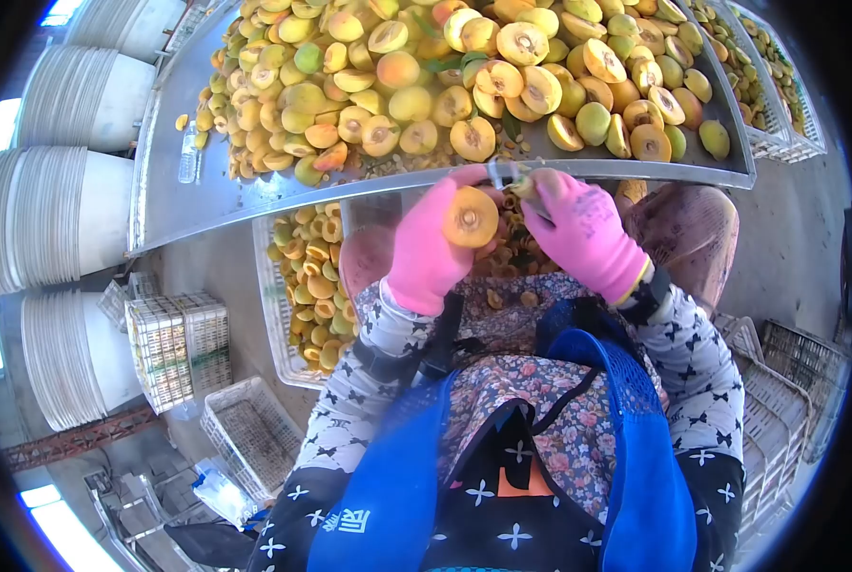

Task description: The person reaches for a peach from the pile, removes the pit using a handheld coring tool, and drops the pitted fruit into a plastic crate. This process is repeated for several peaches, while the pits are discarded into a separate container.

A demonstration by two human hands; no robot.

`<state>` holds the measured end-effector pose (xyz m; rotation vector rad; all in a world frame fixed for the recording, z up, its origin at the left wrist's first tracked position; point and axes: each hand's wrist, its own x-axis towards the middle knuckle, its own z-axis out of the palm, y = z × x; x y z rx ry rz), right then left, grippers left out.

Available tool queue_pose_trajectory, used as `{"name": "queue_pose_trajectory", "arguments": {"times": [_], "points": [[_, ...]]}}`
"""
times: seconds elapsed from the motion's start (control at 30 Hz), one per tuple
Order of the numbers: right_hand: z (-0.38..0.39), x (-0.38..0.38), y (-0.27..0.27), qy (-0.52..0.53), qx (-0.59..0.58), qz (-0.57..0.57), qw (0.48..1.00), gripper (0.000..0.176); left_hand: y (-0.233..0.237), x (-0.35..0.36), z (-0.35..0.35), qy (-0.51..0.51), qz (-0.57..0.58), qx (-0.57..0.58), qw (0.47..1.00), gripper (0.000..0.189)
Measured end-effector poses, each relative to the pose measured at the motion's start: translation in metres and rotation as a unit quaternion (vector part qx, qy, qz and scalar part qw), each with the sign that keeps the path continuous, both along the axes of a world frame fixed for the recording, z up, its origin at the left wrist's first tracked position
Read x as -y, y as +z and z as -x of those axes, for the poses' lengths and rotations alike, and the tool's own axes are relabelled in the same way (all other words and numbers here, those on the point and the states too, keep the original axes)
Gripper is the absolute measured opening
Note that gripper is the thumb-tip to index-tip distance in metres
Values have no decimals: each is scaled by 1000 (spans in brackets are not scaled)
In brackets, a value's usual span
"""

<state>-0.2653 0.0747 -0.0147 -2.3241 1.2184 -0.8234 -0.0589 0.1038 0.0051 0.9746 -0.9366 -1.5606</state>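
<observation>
My left hand (432,243), in a pink glove, is closed around a yellow peach half (470,217) with its cut face turned up. My right hand (586,229), gloved in pink too, grips a small pitting tool (499,173) with a curved, shiny metal end. That end is just above and right of the peach half, apart from its cut face. The tool's handle is mostly covered by my fingers. Both hands are just below the front rim of a metal table (445,181), on which whole and halved peaches (388,71) are heaped.
Below the table, a white crate (275,305) holds pitted halves. Loose pits and scraps lie along the table's front, and a plastic bottle (188,157) lies at its left. Stacked white tubs (73,219) and crates (178,343) stand left. More filled crates (774,86) are at far right.
</observation>
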Motion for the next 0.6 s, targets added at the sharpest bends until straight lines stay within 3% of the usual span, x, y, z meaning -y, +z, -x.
{"name": "queue_pose_trajectory", "arguments": {"times": [0.03, 0.07, 0.1, 0.17, 0.2, 0.3, 0.43, 0.6], "points": [[-1, -7, 1, -35, 68, -9, 997, 20, -3, 0, 1, 48, -121, -228, 965, 53], [-6, -17, 5, -35, 143, -39, 988, 19, -9, 3, 0, 80, -72, -205, 973, 65], [-10, -28, 15, -49, 129, -98, 986, 20, -4, 4, -1, 61, -54, -230, 970, 64], [-18, -36, 16, -37, 119, -114, 986, 21, 10, 4, 4, 22, -19, -283, 959, 63], [-22, -35, 6, -37, 101, -97, 989, 22, 12, 5, 11, 16, -24, -318, 948, 53], [-20, -35, -4, -10, 29, -102, 994, 29, 15, 6, 20, 68, -123, -263, 954, 47], [-20, -34, -1, -3, -21, -94, 995, 30, 1, 1, 28, 108, -72, -212, 969, 38], [-21, -34, 1, -9, -34, -67, 997, 29, 6, 1, 33, 124, -68, -237, 961, 35]]}}
